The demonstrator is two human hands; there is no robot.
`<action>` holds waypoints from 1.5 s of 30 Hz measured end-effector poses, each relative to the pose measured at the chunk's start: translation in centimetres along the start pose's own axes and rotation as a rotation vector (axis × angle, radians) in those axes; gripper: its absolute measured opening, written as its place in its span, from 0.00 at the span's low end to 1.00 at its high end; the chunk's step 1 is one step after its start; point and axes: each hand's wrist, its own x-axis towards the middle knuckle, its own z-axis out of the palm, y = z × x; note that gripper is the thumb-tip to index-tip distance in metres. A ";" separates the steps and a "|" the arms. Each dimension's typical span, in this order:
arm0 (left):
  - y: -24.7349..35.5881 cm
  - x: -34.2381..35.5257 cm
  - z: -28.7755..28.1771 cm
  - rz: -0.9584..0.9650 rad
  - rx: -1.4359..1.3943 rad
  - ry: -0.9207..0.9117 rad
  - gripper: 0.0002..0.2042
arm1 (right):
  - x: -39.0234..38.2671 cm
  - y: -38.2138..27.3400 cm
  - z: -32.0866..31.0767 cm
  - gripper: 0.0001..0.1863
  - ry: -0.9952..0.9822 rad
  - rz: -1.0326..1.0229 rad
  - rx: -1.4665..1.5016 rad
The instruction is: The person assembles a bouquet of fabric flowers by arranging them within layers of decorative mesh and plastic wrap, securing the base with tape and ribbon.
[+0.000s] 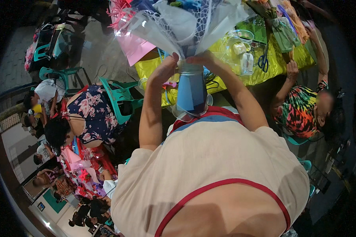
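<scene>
A wrapped bouquet [180, 25] stands upright in front of my chest, with sheets of translucent white wrap and white mesh flaring at its top. Below its narrow neck, a blue paper-covered handle [191, 93] widens downward, and clear wrap shows around its lower end. My left hand [170, 66] is closed on the left side of the neck, its fingers partly hidden behind the wrap. From the other side, my right hand [202, 60] grips the neck just under the flared sheets, its fingers bent around it.
A yellow-covered table [225, 82] carries dark-handled scissors [263, 62], clear plastic containers [239, 47] and a pink sheet [140, 49]. At right, a person in a colourful top [298, 110] works beside another bouquet [284, 35]. Left are a green plastic chair [118, 100] and a person in a floral dress [91, 108].
</scene>
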 end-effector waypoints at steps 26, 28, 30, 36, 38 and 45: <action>-0.8 -3.3 -0.9 -0.104 -0.193 0.382 0.23 | 0.8 0.3 -6.3 0.14 -0.317 0.478 -0.180; -0.7 -3.7 -0.9 -0.067 -0.164 0.411 0.24 | -0.1 0.0 -5.8 0.14 -0.282 0.511 0.046; -1.1 -4.1 -2.3 -0.089 -0.151 0.397 0.26 | -0.3 0.4 -7.1 0.14 -0.479 0.497 0.230; 2.8 -7.5 -2.0 0.075 -0.358 0.378 0.33 | -2.5 0.5 -10.9 0.13 -0.494 0.253 0.199; 3.4 -8.2 -2.5 0.089 -0.317 0.443 0.32 | -3.1 0.0 -12.0 0.12 -0.393 0.063 0.226; 3.7 -7.0 -10.0 0.035 0.053 0.452 0.27 | -7.7 -6.9 -16.1 0.20 -0.328 -0.226 0.419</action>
